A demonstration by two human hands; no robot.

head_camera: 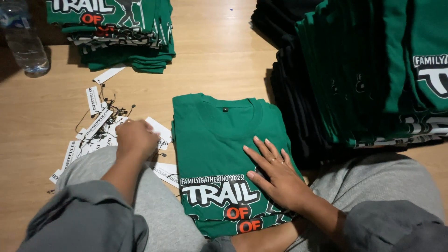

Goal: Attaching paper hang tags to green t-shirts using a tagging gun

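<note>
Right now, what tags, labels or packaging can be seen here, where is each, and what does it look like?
Hang tags: loose heap on the floor under the left hand; white rectangular cards, dark print, thin black strings.
Single tag: lies apart, by the far shirt stack; white strip.
Neck label: inside the collar of the green folded shirt under the right hand; tiny dark square.
Water bottle: top left; clear plastic, pale label band.

Both hands reach forward from grey sleeves

The left hand [136,137] is curled, knuckles up, fingers bent downward on the left side. The right hand [275,175] lies flat, palm down, fingers spread and pointing far-left, a ring on one finger.
</note>
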